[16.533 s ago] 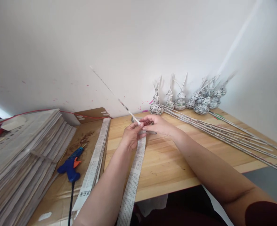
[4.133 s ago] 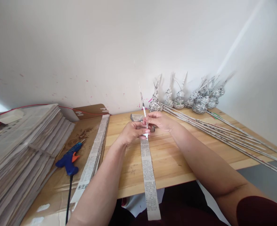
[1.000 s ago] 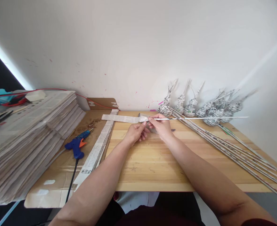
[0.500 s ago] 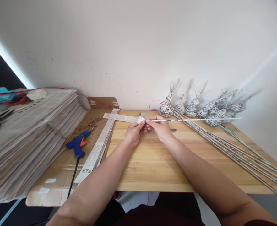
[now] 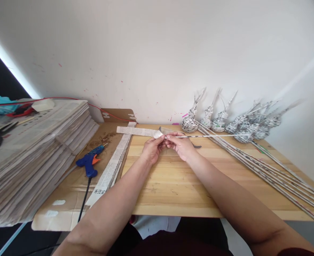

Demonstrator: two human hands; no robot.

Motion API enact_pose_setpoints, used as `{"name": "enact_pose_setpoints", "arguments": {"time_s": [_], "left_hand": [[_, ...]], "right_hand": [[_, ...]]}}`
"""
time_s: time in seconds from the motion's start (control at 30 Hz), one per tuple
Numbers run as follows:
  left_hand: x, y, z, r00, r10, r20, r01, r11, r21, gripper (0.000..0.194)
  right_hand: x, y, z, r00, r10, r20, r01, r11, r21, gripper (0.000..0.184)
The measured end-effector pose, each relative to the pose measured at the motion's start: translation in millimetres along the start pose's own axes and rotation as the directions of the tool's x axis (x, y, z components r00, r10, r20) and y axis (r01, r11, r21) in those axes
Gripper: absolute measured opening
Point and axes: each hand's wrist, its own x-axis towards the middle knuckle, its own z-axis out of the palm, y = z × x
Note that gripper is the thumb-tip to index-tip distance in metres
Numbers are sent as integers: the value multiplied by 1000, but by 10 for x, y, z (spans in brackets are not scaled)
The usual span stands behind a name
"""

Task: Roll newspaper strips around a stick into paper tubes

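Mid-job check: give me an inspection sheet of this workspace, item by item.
Surface: wooden table, few dark marks; brown cardboard to its left.
Job's things: newspaper strip, stretching left over the strip pile; rolled paper stick, pointing right.
Clutter: glue gun on the brown cardboard; newspaper stack with assorted items on top; loose paper sticks at right.
Hands: left hand pinches the newspaper strip's right end; right hand holds the rolled paper stick's left end.
Cables: black cord from the glue gun's handle; red cord crossing above the newspaper stack.
Surroundings: wall with pink spots; woven paper figures along its foot.
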Motion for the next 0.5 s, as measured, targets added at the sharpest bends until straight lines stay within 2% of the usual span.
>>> {"name": "enact_pose_setpoints", "arguments": {"time_s": [0.1,0.17,0.27,0.33,0.4,0.5], "left_hand": [[24,10,-17,998,46,-31,-46,999,-4,16],[42,20,-28,996,75,-40,-75,997,-6,17],[55,28,-36,994,97,-57,-97,995,0,18],[52,23,-33,993,79,-84,-78,997,24,17],[45,13,-23,992,60,-112,-55,998,44,16],[49,2,-8,990,66,-128,-63,998,26,13]], "right_hand": [[-11,-7,1,995,101,-5,-101,995,15,18],[-22,-8,-10,980,196,21,-195,980,-37,20],[-79,-55,-13,918,344,197,-290,921,-259,31],[-172,-159,15,828,401,393,-250,890,-381,33],[-327,-334,74,725,359,587,-126,908,-400,33],[-695,-658,202,554,321,768,32,914,-405,38]]}}
